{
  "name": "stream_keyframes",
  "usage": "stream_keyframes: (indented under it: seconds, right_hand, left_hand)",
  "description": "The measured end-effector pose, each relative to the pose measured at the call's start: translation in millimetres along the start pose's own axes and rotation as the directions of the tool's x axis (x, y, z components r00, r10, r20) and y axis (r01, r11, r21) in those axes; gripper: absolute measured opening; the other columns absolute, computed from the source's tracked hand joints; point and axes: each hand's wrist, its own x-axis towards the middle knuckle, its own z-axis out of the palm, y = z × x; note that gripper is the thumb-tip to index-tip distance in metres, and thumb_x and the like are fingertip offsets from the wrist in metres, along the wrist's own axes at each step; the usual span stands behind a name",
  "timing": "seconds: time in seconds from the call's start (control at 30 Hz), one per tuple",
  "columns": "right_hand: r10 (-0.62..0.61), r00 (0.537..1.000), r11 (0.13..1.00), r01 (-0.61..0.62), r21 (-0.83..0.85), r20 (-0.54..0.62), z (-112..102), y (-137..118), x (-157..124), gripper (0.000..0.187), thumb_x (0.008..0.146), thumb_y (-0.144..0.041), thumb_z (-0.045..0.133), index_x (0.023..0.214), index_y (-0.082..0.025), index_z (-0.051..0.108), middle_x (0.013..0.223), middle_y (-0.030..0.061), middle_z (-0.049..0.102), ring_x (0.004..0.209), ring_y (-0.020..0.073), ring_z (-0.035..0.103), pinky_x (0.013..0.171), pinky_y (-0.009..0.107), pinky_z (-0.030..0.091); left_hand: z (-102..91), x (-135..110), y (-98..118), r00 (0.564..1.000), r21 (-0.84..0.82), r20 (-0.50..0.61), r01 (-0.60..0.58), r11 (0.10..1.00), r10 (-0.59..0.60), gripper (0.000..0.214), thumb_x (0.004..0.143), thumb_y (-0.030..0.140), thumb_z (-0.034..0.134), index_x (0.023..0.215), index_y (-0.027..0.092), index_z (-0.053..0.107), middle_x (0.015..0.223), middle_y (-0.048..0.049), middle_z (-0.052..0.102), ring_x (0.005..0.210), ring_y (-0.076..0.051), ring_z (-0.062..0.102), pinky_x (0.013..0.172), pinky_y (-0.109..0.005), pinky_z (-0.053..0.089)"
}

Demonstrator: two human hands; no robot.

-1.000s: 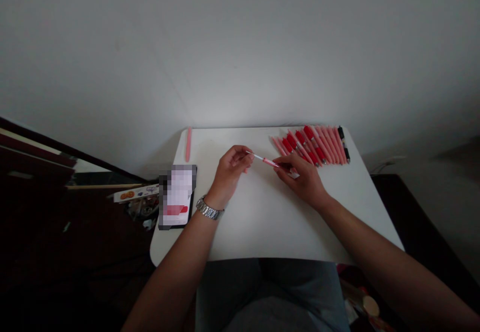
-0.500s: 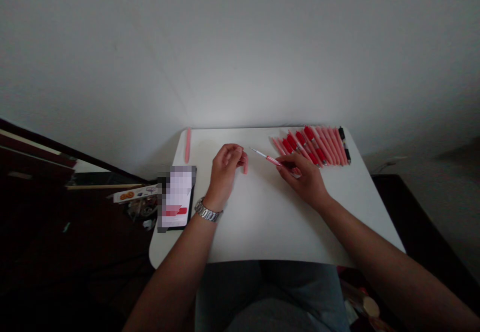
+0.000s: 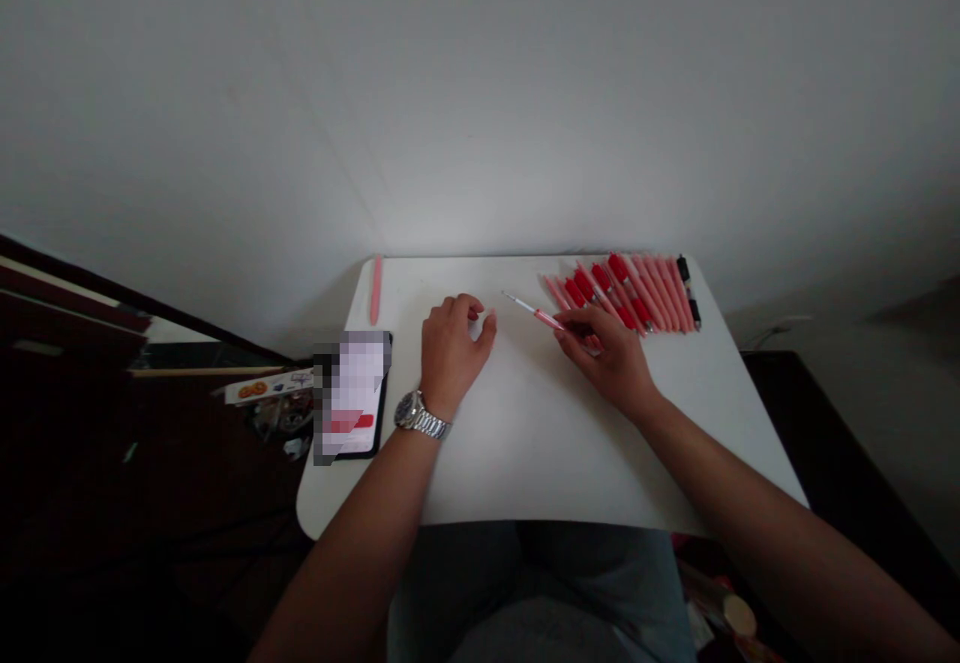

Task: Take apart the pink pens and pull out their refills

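My right hand [image 3: 604, 358] pinches a slim pen refill [image 3: 543, 317] with a fine tip, a pale front part and a red-pink part behind. Its tip points up and left, towards my left hand [image 3: 456, 343]; the rear end is hidden in my fingers. The left hand is turned back upward, low over the table, fingers curled under and thumb held out to the right. Whatever its fingers hold, if anything, is hidden. Just beyond the right hand lies a row of pens [image 3: 637, 293], pink and red, with a black one [image 3: 688, 293] at the right end.
A single pink pen [image 3: 376, 290] lies at the white table's [image 3: 510, 463] back left corner. Below it is a phone [image 3: 356, 393] with its screen lit. A wall [image 3: 480, 123] rises behind the table. Assorted items [image 3: 281, 408] lie off the left edge.
My left hand has rolled over, back now upward, and its watch face has come into view. The curved pink piece seen at its fingers is out of sight. My right hand has barely moved.
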Motion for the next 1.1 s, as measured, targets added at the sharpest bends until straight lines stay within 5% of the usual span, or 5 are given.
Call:
stream_keyframes:
  seconds: [0.7,1.1]
  right_hand:
    - [-0.003,1.000,1.000,0.003,-0.031,-0.015,-0.3,-2.3,2.2,0.017,0.096,-0.035,0.062,0.106,-0.022,0.067,0.090,0.0051,0.071,0.077,0.0178,0.068,0.068,0.031,0.057]
    - [0.012,1.000,1.000,-0.013,-0.021,-0.021,-0.2,-1.9,1.9,0.016,0.095,-0.033,0.063,0.106,-0.021,0.067,0.089,0.0051,0.072,0.077,0.0181,0.069,0.068,0.031,0.056]
  left_hand:
    - [4.7,-1.2,-0.6,0.997,0.146,0.035,-0.072,0.987,0.068,0.018,0.093,0.041,0.065,0.090,0.023,0.066,0.091,-0.0075,0.068,0.086,-0.027,0.059,0.077,-0.038,0.039]
    - [1.3,-0.2,-0.7,0.999,-0.016,0.037,-0.014,1.000,0.015,0.010,0.094,0.032,0.063,0.092,0.022,0.065,0.089,-0.0071,0.067,0.081,-0.025,0.057,0.079,-0.039,0.040]
